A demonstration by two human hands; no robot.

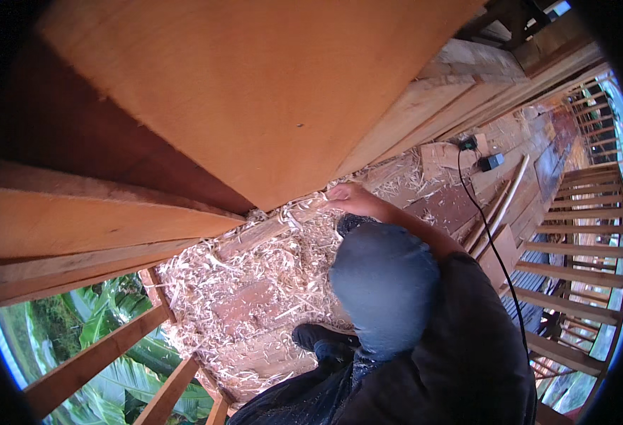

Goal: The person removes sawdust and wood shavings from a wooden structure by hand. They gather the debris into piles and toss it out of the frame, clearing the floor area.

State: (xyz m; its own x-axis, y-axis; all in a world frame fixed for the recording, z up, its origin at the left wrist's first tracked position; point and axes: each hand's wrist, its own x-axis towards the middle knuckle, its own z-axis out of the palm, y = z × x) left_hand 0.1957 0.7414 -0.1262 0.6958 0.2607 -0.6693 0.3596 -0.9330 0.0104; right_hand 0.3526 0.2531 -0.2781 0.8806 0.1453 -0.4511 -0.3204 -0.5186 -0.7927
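Observation:
My right hand [352, 199] reaches in past my bent knee [386, 287] to the foot of a large orange-brown wooden board [255, 92]. Its fingers are closed at the board's lower edge, close to one end of a narrow wood strip [265, 230] on the floor. What they grip, if anything, is too small to make out. Pale curled wood shavings [269, 262] lie thickly around the strip. My left hand is not in view.
A black cable [478, 205] runs along the right near a small dark box [491, 162]. Long wood pieces [499, 205] lie beyond. Wooden railings [574, 269] line the right side, and slats [99, 361] border the lower left, with green leaves outside. My dark shoe [318, 336] rests among shavings.

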